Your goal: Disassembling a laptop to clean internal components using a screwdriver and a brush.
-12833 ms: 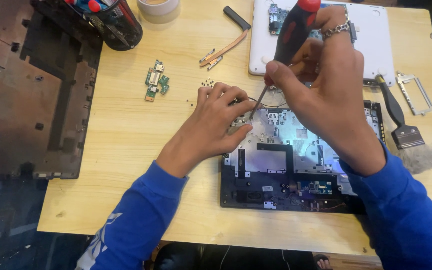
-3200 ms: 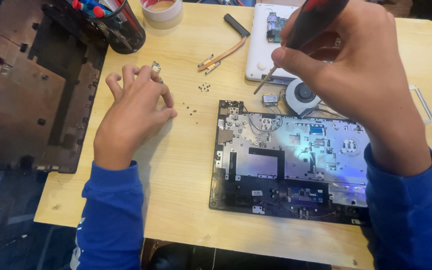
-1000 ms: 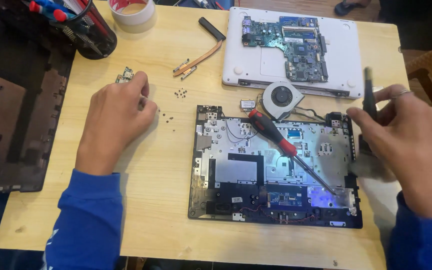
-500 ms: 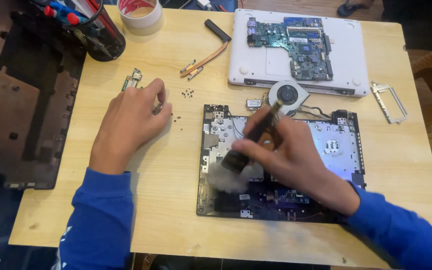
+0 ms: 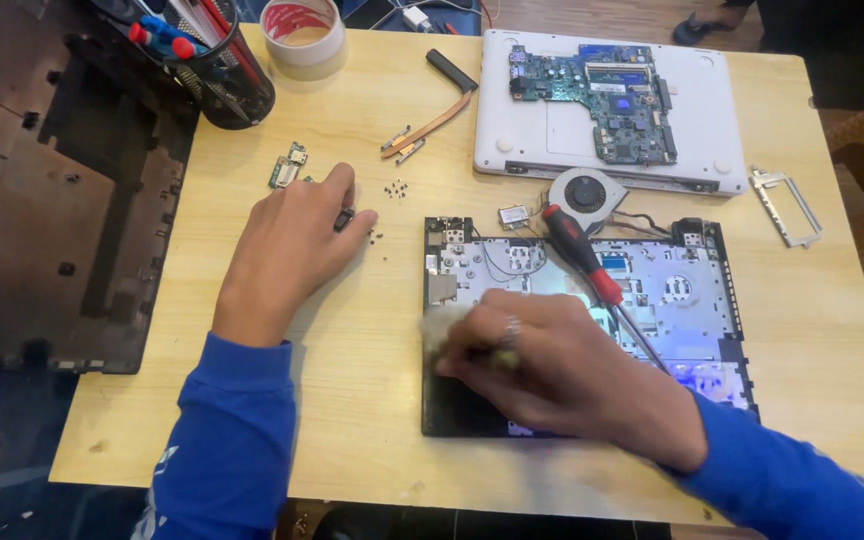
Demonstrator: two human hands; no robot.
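Brushing is the step in hand: right hand (image 5: 562,375), fingers clamped on a brush (image 5: 442,325), sweeps the open laptop base (image 5: 687,300) beneath them, while left hand (image 5: 287,250) rests on the worktop (image 5: 352,400), fingers loosely together beside loose screws (image 5: 392,188); next strokes want light pressure.

A brush (image 5: 444,330), its pale bristles blurred, lies low across the left part of an opened black laptop base (image 5: 692,300), which sits flat near the counter's front edge, right of centre, silvery inner plate exposed.
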